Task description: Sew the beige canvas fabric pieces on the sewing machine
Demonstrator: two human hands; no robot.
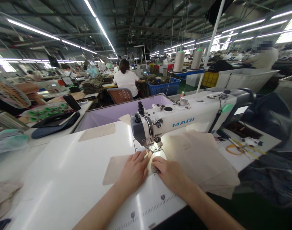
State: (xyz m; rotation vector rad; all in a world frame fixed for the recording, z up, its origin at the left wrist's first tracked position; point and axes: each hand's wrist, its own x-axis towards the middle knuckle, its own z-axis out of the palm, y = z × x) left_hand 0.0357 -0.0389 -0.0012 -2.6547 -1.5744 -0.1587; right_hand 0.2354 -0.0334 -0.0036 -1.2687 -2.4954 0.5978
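Note:
My left hand [136,167] lies flat on a beige fabric piece [113,169], its fingertips close to the presser foot [156,149] of a white sewing machine [184,118]. The fabric reaches under that hand towards the needle area. My right hand [171,172] is just right of it, fingers curled in and pressed together beside the lit needle plate; whatever they hold is hidden. Larger beige fabric panels [201,159] lie in a stack to the right of the needle, partly under the machine arm.
Another beige piece [98,132] lies on the white tabletop [64,179] at the back left. Yellow-handled scissors [234,148] rest at the right. Thread cones [178,62] stand behind the machine. A lilac-lined bin [107,115] borders the table, and a co-worker [126,78] sits beyond.

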